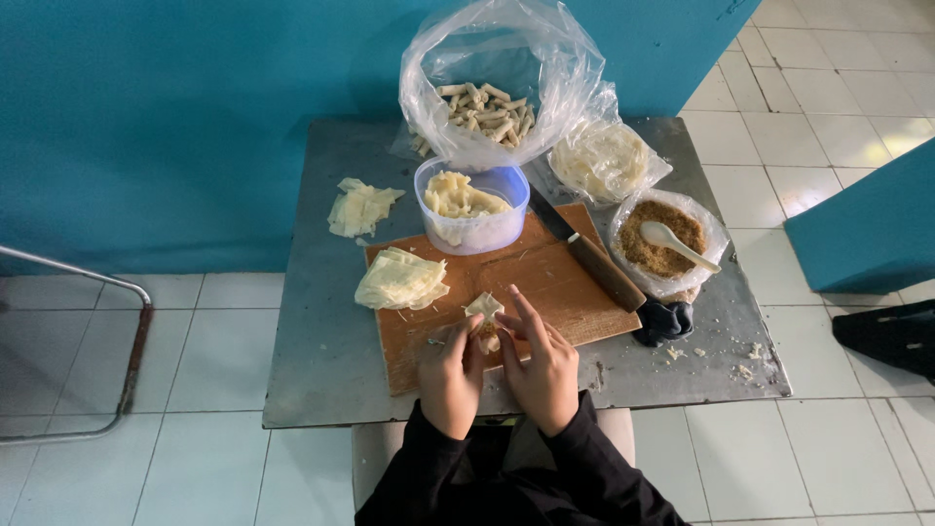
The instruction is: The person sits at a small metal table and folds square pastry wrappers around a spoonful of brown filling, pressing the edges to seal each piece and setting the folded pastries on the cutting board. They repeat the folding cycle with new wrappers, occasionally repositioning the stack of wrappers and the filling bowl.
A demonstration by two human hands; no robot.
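Pale wrapper point(484, 308) pinched btwn left hand point(450, 375), right hand point(542, 375).

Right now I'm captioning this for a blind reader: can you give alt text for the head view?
Both hands, left hand and right hand, fold a small pale wrapper over a wooden cutting board on a grey metal table. Behind lie a wrapper stack, a plastic tub, a knife and a bag of finished rolls.

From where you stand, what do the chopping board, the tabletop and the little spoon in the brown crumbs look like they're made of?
Chopping board: reddish-brown wood, matte, scored with knife marks. Tabletop: probably sheet metal, dull grey with faint sheen and scuffs. Spoon: smooth, white and glossy, so plastic or ceramic; the look leaves it open.
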